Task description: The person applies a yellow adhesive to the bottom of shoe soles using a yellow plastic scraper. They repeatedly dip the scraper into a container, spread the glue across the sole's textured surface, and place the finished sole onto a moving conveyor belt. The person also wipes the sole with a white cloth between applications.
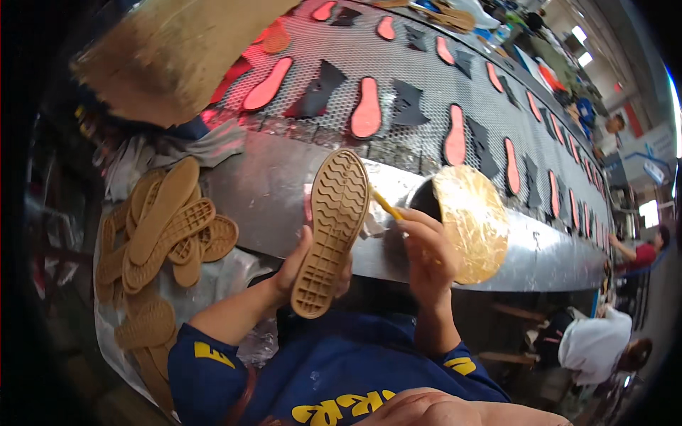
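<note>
A tan rubber shoe sole (332, 231) stands nearly upright in front of me, its ridged tread turned toward the camera. My left hand (297, 264) is closed around its lower half, with most of the fingers hidden behind it. In my right hand (430, 255) is a thin yellow-handled brush (386, 204), pinched between thumb and fingers. The brush's tip reaches the sole's upper right edge; whether it touches is hidden. Just beyond that hand, a round lid or disc (470, 224) coated in shiny yellowish film leans over a dark pot (426, 199).
Tan soles (170, 227) lie heaped on my left. Across the metal ledge (270, 188), a mesh conveyor belt (284, 128) carries pink-faced soles (366, 110) and black cut pieces (408, 103). A cardboard sheet (170, 60) juts in at upper left. Other people (597, 344) are at right.
</note>
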Available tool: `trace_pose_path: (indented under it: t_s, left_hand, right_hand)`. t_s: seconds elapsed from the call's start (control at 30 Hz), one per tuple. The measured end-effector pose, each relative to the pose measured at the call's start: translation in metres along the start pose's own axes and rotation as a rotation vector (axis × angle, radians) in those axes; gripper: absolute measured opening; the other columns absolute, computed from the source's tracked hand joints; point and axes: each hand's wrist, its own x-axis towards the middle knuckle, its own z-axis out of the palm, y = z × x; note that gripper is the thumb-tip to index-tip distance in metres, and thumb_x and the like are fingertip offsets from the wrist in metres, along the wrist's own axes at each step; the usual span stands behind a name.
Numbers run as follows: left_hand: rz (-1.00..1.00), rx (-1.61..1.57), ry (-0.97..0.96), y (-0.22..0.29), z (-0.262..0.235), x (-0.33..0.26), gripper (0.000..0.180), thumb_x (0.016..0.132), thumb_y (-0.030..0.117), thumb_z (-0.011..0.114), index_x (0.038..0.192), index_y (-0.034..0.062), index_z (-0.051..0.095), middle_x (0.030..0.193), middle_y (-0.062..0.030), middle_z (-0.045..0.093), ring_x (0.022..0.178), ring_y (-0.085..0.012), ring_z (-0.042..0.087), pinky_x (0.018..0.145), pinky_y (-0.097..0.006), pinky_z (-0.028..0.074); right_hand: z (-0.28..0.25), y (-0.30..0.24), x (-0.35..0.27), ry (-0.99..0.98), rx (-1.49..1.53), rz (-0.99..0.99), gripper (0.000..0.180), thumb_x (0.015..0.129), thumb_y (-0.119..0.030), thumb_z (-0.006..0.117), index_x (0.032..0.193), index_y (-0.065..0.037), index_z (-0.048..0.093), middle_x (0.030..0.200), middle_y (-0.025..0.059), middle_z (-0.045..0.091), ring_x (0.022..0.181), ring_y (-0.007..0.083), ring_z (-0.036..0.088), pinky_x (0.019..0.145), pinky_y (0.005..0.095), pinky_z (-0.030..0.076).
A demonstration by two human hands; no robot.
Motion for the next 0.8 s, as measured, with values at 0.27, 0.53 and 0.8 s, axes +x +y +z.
trace_pose_path:
  t_s: [0.27,0.53,0.8]
  left_hand:
    - [-0.121,0.039,-0.027,-0.015,-0.009,-0.001,0.082,0.087,0.076,0.025,0.126,0.0058,0.044,0.084,-0.0117,0.055,0.066,-0.0183,0.055,0.056,-0.032,0.046]
    - [-0.140,-0.113,-0.123,-0.020,-0.014,0.008,0.078,0.091,0.070,0.024,0.127,0.0042,0.044,0.084,-0.0163,0.055,0.063,-0.0209,0.055,0.054,-0.030,0.049]
    - [-0.051,-0.092,0.052,-0.029,-0.012,0.017,0.069,0.095,0.063,0.024,0.118,0.0036,0.051,0.088,-0.0137,0.060,0.073,-0.0220,0.062,0.061,-0.034,0.053]
  right_hand:
    - [0.017,0.011,-0.006,-0.058,-0.132,-0.098,0.031,0.069,0.009,0.065,0.097,-0.004,0.067,0.100,0.0136,0.066,0.083,0.0295,0.063,0.072,0.0360,0.051]
    - [-0.003,0.034,-0.028,0.005,0.040,0.206,0.026,0.076,0.011,0.060,0.096,-0.005,0.066,0.077,0.0101,0.058,0.070,0.0263,0.057,0.060,0.0337,0.046]
    - [0.010,-0.033,-0.056,-0.279,0.062,-0.218,0.015,0.077,0.006,0.062,0.090,0.000,0.064,0.082,0.0119,0.062,0.071,0.0277,0.056,0.062,0.0365,0.047]
